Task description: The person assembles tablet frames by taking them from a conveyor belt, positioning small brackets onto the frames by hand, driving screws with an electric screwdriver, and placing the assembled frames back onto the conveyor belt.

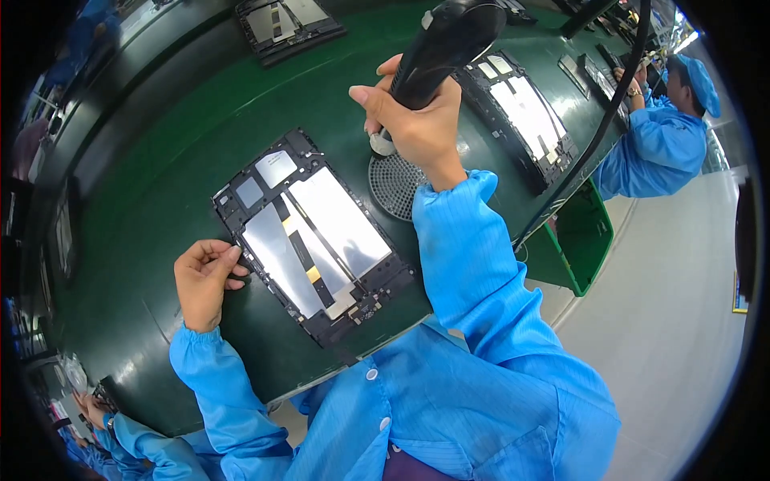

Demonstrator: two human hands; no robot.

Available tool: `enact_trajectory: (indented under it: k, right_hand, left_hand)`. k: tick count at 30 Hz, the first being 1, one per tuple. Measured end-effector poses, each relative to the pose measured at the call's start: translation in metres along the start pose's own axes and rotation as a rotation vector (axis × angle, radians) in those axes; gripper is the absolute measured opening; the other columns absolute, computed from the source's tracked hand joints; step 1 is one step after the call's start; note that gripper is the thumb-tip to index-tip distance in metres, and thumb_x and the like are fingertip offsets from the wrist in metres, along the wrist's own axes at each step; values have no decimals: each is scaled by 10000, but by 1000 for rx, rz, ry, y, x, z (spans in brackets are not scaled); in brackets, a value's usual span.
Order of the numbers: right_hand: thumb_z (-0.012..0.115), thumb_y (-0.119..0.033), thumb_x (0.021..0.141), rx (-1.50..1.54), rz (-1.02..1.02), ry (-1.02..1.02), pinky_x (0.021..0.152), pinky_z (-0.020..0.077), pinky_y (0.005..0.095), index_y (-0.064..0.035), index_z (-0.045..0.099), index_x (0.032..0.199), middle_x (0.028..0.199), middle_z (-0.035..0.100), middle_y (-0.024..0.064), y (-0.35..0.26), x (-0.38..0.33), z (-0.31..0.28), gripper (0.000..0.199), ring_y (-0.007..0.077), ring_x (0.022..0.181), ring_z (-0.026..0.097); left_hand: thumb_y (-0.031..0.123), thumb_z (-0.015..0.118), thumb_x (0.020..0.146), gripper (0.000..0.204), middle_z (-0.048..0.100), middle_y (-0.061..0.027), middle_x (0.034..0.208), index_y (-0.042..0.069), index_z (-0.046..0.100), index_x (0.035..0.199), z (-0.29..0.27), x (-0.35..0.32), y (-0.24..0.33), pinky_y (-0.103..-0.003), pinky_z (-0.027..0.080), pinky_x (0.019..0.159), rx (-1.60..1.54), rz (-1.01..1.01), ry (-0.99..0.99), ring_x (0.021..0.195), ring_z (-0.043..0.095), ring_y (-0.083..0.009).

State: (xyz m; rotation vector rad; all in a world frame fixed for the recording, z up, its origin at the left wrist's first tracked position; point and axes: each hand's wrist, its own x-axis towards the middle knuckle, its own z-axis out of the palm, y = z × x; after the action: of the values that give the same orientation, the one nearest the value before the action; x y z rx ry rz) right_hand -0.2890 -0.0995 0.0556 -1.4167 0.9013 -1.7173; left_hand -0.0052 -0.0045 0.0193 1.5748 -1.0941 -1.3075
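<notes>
An opened tablet (321, 240) lies on the green bench in front of me, its silver battery panels, black frame and ribbon cables exposed. My left hand (207, 276) is at its left edge, thumb and fingertips pinched together against the frame. Beyond the tablet's right side, my right hand (421, 124) is wrapped round the handle of a black handheld device (437, 56) with a wide, rounded head. A small whitish round piece (382, 144) shows under that hand; what it belongs to is unclear. Below it sits a grey round tray (395, 188) with many small holes, partly covered by my sleeve.
Another opened tablet (521, 116) lies at the right, and one (287, 26) at the far side. A black cable (609, 120) hangs down the right. A green bin (573, 240) stands beside the bench. A co-worker in blue (662, 144) works at far right; another person's sleeve (148, 445) shows lower left.
</notes>
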Motion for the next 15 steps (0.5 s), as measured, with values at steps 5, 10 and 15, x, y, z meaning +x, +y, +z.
enact_trajectory:
  k: [5, 10, 15]
  right_hand:
    - [728, 0, 693, 3, 30, -28, 432, 433, 234, 0, 536, 891, 587, 573, 38, -3, -4, 13, 275, 116, 454, 548]
    - [705, 3, 708, 78, -130, 38, 421, 416, 217, -5, 547, 915, 584, 581, 39, -29, -5, 15, 260, 98, 466, 547]
    - [701, 36, 699, 255, -50, -224, 418, 417, 206, 2, 541, 942, 583, 587, 45, -45, -26, 87, 293, 97, 471, 553]
  left_hand:
    - [44, 622, 804, 110, 606, -74, 737, -31, 583, 875, -7, -6, -4, -196, 476, 469, 30, -19, 26, 595, 607, -120]
    - [74, 639, 800, 124, 615, -72, 712, -34, 607, 852, 5, -2, 0, -208, 472, 452, 49, 2, 7, 586, 609, -118]
    - [86, 643, 803, 131, 607, -66, 696, -33, 604, 842, -4, -5, -6, -205, 469, 449, -1, -3, -14, 574, 608, -113]
